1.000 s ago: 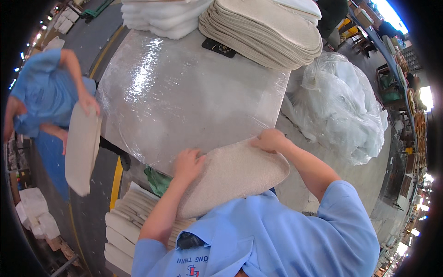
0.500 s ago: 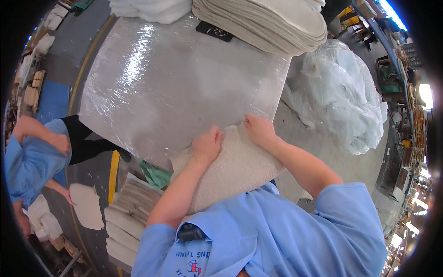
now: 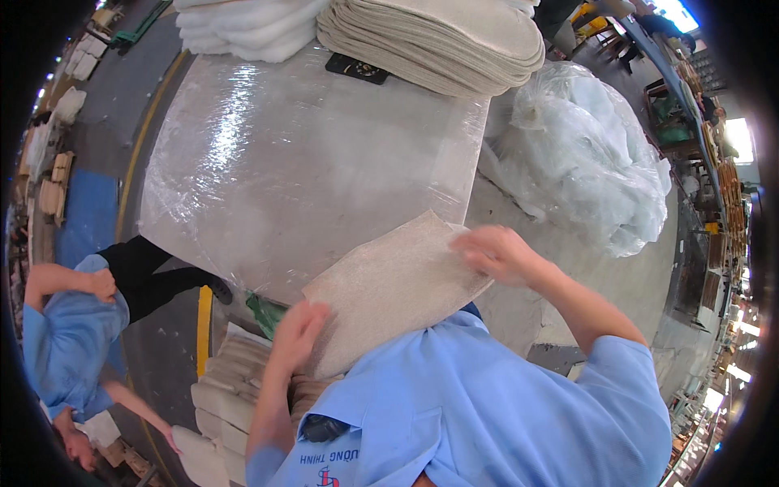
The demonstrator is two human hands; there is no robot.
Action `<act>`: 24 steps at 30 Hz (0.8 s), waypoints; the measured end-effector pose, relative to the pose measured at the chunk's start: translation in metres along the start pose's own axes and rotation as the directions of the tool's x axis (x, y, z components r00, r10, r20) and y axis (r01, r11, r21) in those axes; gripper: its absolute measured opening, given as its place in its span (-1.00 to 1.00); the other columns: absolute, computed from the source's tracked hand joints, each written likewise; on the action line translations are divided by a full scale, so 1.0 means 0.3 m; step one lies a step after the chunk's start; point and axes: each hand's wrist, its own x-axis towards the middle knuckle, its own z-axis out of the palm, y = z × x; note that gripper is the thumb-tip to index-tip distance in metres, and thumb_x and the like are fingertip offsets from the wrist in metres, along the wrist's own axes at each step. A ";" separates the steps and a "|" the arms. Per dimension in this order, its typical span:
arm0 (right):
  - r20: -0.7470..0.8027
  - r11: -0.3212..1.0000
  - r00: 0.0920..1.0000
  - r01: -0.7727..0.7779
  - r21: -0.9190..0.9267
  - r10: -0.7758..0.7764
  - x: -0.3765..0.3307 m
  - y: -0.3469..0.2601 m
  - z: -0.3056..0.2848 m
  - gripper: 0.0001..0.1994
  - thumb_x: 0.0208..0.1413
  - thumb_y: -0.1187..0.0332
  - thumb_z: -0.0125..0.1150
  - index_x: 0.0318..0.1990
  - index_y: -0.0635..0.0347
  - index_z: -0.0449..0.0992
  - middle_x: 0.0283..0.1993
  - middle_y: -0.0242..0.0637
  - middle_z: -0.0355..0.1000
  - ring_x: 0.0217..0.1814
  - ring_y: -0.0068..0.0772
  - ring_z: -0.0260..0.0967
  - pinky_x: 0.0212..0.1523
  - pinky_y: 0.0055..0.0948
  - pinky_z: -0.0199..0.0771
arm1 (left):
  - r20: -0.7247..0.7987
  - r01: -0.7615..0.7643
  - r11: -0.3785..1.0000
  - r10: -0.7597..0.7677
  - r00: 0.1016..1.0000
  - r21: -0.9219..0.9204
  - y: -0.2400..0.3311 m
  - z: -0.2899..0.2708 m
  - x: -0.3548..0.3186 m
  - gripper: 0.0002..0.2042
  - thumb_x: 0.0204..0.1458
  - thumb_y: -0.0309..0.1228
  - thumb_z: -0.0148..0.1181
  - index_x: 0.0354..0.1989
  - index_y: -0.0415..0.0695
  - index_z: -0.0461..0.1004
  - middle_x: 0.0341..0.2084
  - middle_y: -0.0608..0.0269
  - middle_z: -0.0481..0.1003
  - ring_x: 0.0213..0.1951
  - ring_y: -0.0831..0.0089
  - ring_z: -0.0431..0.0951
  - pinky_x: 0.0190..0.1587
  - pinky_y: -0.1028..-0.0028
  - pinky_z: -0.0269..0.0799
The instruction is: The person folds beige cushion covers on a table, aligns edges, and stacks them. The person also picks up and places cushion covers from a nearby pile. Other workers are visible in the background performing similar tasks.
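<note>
A beige felt-like sheet (image 3: 398,284) lies across the near edge of a plastic-wrapped slab or table (image 3: 324,162), its near end against my blue shirt. My left hand (image 3: 299,334) is at the sheet's left edge, its fingers loosely stretched out and slightly blurred. Over the right edge is my right hand (image 3: 499,256), smeared by motion, fingers extended toward the sheet's middle. Neither hand visibly grips the sheet, though the fingers' undersides are hidden. A thick stack of beige sheets (image 3: 438,45) rests at the far side.
White padding (image 3: 247,28) and a black card (image 3: 357,68) lie beside the far stack. A big clear plastic bundle (image 3: 584,154) stands on the right. Folded beige pieces (image 3: 231,381) are piled at lower left, where a co-worker in blue (image 3: 77,333) holds a pale sheet (image 3: 201,458).
My hands have left the sheet's far edge and moved apart, the left one nearer and leftward, the right one rightward. The co-worker's pale sheet has moved toward the lower-left pile.
</note>
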 end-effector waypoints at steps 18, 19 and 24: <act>-0.350 0.462 0.825 0.124 0.878 0.443 0.243 0.348 0.227 -0.21 0.50 -0.29 -0.24 0.05 0.38 0.64 0.05 -0.09 0.63 0.13 -0.24 0.52 0.31 -0.29 0.38 | -0.391 -0.457 0.114 -0.720 0.574 -0.882 -0.220 0.096 0.068 -0.34 0.44 0.20 -0.15 0.12 -0.22 0.57 0.02 0.10 0.64 0.15 0.16 0.60 0.27 0.13 0.42; -0.371 0.481 0.742 0.075 0.874 0.559 0.281 0.292 0.268 -0.19 0.48 -0.32 -0.24 0.12 0.39 0.61 0.12 -0.07 0.61 0.20 -0.23 0.49 0.35 -0.29 0.34 | -0.398 -0.464 0.099 -0.686 0.609 -0.880 -0.183 0.114 0.075 -0.28 0.40 0.26 -0.12 0.35 -0.17 0.41 0.28 0.14 0.48 0.31 0.15 0.45 0.35 0.14 0.34; -0.538 0.840 0.769 0.003 0.543 0.346 0.317 0.196 0.119 -0.28 0.48 -0.24 -0.08 0.31 0.33 0.51 0.30 -0.05 0.52 0.35 -0.28 0.40 0.41 -0.26 0.28 | -0.594 -0.341 0.507 -0.509 0.623 -0.792 -0.021 0.064 0.025 -0.28 0.41 0.17 -0.02 0.49 -0.20 0.25 0.39 -0.01 0.35 0.38 0.08 0.36 0.41 0.17 0.26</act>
